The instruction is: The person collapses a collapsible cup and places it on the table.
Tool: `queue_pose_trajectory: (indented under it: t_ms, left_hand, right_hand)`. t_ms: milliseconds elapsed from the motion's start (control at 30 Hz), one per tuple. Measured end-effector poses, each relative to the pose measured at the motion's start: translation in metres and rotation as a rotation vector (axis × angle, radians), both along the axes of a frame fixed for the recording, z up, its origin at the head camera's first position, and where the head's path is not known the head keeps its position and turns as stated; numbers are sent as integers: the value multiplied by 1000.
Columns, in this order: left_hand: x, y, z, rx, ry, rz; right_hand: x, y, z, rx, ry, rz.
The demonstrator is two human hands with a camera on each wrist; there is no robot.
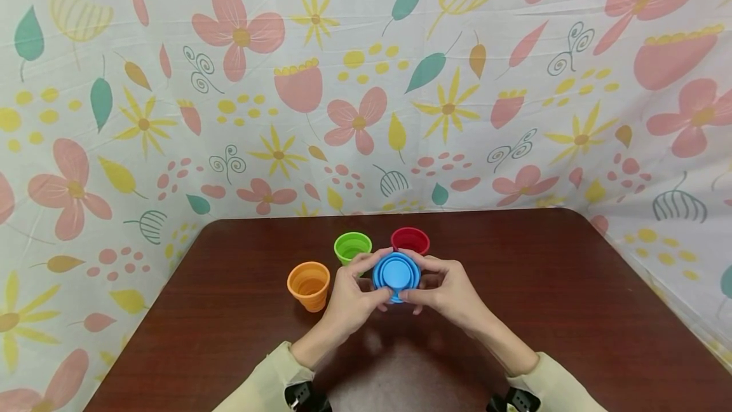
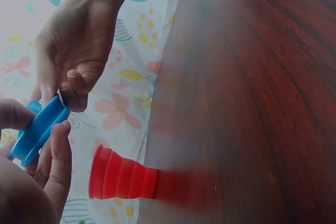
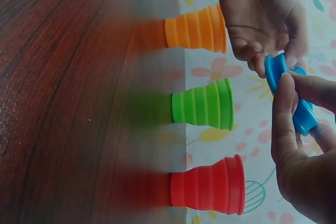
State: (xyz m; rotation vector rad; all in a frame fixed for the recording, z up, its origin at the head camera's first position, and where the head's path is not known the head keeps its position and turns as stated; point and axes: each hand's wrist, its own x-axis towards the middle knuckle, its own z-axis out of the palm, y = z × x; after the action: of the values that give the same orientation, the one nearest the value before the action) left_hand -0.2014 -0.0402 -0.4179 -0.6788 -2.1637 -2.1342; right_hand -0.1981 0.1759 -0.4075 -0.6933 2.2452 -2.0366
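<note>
A blue collapsible cup [image 1: 396, 272], folded flat into rings, is held up above the table between both hands. My left hand [image 1: 350, 294] grips its left edge, thumb at the near side and fingers at the far side. On the opposite edge my right hand [image 1: 452, 288] pinches it the same way. Seen edge-on in the left wrist view, the blue cup [image 2: 39, 129] is a thin disc; the right wrist view also shows the blue cup [image 3: 291, 95] from the side, with fingers of both hands around it.
Three opened collapsible cups stand upright beyond and left of the hands: orange [image 1: 309, 288], green [image 1: 350, 247] and red [image 1: 410, 240]. They rest on a dark brown wooden table [image 1: 572, 310]. A flower-patterned cloth [image 1: 354, 81] hangs behind the table.
</note>
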Motion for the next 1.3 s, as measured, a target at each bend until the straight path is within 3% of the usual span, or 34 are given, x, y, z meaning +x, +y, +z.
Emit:
queue_pose_trajectory:
  t_ms: [267, 600, 733, 1300]
  left_hand:
    - [0, -1, -1, -16, 6, -13]
    - [-3, -9, -1, 15, 42, -163]
    - [-3, -11, -2, 22, 49, -196]
    - [-3, -13, 1, 36, 34, -198]
  right_hand:
    - [1, 1, 1, 3, 2, 13]
    - [0, 6, 2, 15, 8, 44]
    - [0, 7, 2, 25, -3, 40]
    - [-1, 8, 3, 16, 16, 70]
